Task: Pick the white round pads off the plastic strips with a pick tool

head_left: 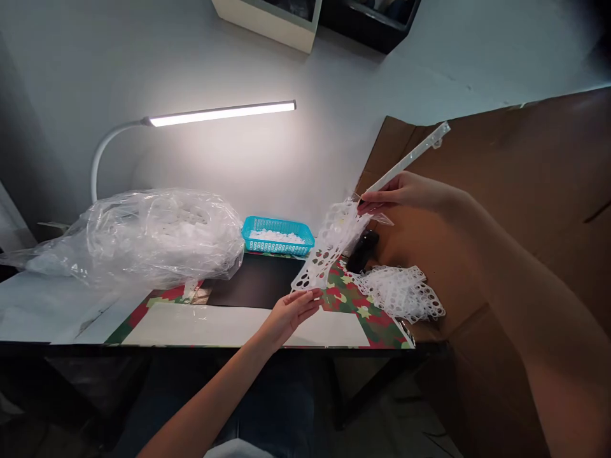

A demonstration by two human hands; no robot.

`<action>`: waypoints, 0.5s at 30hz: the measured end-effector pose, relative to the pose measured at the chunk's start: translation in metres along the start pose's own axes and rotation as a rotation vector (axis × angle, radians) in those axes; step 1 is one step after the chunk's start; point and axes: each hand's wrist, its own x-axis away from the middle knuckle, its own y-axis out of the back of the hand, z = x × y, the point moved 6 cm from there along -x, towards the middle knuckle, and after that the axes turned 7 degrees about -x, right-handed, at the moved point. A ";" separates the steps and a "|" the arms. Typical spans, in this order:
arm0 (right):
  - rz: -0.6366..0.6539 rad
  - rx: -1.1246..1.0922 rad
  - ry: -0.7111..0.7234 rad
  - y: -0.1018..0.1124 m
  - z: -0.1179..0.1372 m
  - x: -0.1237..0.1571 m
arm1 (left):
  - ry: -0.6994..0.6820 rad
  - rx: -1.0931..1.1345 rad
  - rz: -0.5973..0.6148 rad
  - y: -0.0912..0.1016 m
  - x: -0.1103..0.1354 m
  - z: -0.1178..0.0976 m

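Observation:
My left hand (292, 315) is at the lower edge of a white plastic sheet (321, 259) full of round holes, its fingertips closed on that edge. The sheet stands tilted above the table. At its upper end, my right hand (398, 191) is closed around a long, flat, whitish stick (413, 156) that points up to the right. A small ring-like piece sits near the stick's far end. What the stick is, I cannot tell. Clear film shows beside the right fingertips. Several similar holed sheets (401, 289) lie heaped at the right.
A blue basket (277, 247) holds small white pieces. Left of it lies a large clear bag (157, 238) of white material, under a lit lamp (224, 114). A black object (363, 251) lies behind the heap. Brown cardboard (525, 191) stands at the right.

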 end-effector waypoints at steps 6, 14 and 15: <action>0.076 0.002 0.001 -0.015 -0.008 -0.006 | -0.027 0.019 -0.160 0.005 -0.004 0.003; 0.081 -0.003 0.004 -0.023 -0.001 0.003 | -0.034 0.063 -0.227 0.009 -0.013 0.005; 0.084 -0.005 0.002 -0.025 -0.001 0.004 | -0.038 0.069 -0.226 0.008 -0.012 0.004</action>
